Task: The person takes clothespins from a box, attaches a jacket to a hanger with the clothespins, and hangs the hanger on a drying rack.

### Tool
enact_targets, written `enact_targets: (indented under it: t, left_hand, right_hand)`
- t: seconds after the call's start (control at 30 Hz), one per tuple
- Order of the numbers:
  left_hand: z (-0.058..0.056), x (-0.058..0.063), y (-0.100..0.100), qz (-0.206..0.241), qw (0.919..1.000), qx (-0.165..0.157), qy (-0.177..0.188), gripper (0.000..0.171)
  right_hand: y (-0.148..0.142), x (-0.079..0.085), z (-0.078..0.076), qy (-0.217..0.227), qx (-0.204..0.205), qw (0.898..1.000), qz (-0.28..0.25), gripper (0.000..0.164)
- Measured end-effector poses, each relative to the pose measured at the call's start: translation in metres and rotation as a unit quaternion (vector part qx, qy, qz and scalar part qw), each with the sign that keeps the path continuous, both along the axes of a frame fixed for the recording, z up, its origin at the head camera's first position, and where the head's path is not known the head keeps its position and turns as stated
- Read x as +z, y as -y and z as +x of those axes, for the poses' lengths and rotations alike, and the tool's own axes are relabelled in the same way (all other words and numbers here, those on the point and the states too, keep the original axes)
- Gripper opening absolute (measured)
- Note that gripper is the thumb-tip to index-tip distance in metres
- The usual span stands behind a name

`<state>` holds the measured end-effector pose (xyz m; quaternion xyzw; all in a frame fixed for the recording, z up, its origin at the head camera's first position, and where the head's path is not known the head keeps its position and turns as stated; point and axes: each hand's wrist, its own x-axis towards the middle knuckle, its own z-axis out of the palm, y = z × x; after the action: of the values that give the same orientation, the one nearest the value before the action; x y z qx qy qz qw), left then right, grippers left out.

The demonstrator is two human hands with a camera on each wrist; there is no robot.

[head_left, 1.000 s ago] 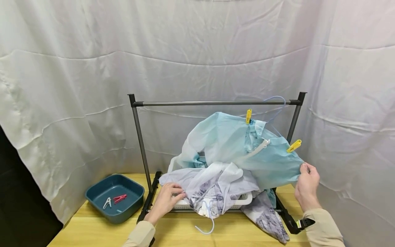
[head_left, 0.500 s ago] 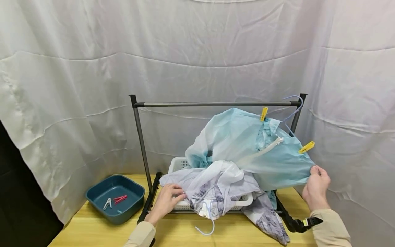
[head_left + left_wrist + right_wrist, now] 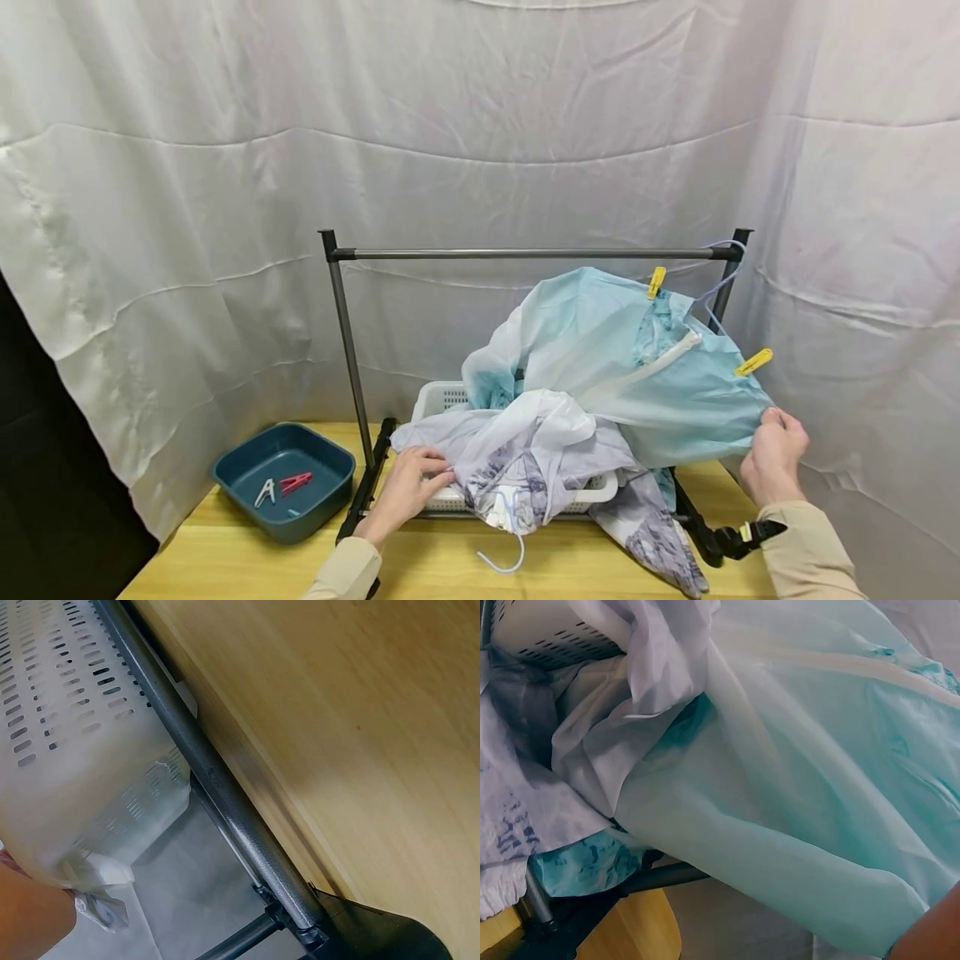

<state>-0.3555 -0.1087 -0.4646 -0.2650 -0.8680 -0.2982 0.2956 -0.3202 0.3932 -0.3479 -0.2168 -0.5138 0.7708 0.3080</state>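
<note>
My right hand pinches the edge of a light teal sheer jacket, pulled out to the right. Its blue hanger has its hook overlapping the right end of the rail. Two yellow clothespins grip the jacket's shoulders. A purple-and-white jacket lies over the white basket, with a hanger hook sticking out toward me. My left hand is at the basket's front left corner, against the purple-and-white jacket's edge; I cannot tell whether its fingers grip anything.
A dark teal basin stands at the left with a white clothespin and a red clothespin inside. The rack's left post and right post flank the basket. A purple patterned sleeve lies on the wooden table.
My right hand has moved to the right, drawing the teal jacket and its hanger along the rail toward the right post. My left hand has stayed at the basket corner.
</note>
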Motion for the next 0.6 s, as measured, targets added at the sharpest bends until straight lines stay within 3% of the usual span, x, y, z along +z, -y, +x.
enact_targets:
  t: [0.13,0.23,0.3,0.4,0.47,0.53,0.6]
  left_hand:
    - [0.002,0.001,0.0,0.004,0.9999,0.002,0.01,0.015]
    - [0.003,0.002,0.001,0.004,1.0,0.003,0.008,0.015]
    - [0.002,0.002,0.001,0.003,1.0,0.002,0.007,0.015]
    - [0.001,0.003,0.001,0.004,0.9999,-0.001,0.01,0.015]
    - [0.001,0.002,0.001,0.004,1.0,-0.001,0.009,0.015]
    - [0.001,0.001,0.0,0.004,0.9999,-0.002,0.01,0.015]
    - [0.0,0.0,0.0,0.006,0.9999,-0.003,0.012,0.014]
  right_hand:
    - [0.0,-0.005,0.001,0.023,0.002,0.999,0.035,0.051]
    - [-0.001,-0.009,0.001,0.058,-0.011,0.991,0.121,0.05]
    - [-0.003,-0.008,0.002,0.089,-0.017,0.974,0.209,0.052]
    - [-0.008,-0.007,0.003,0.115,-0.027,0.927,0.356,0.056]
    - [-0.01,-0.005,0.002,0.119,-0.034,0.9,0.417,0.056]
    - [-0.013,-0.005,0.001,0.117,-0.044,0.886,0.446,0.053]
    - [-0.015,-0.004,0.0,0.117,-0.054,0.882,0.453,0.051]
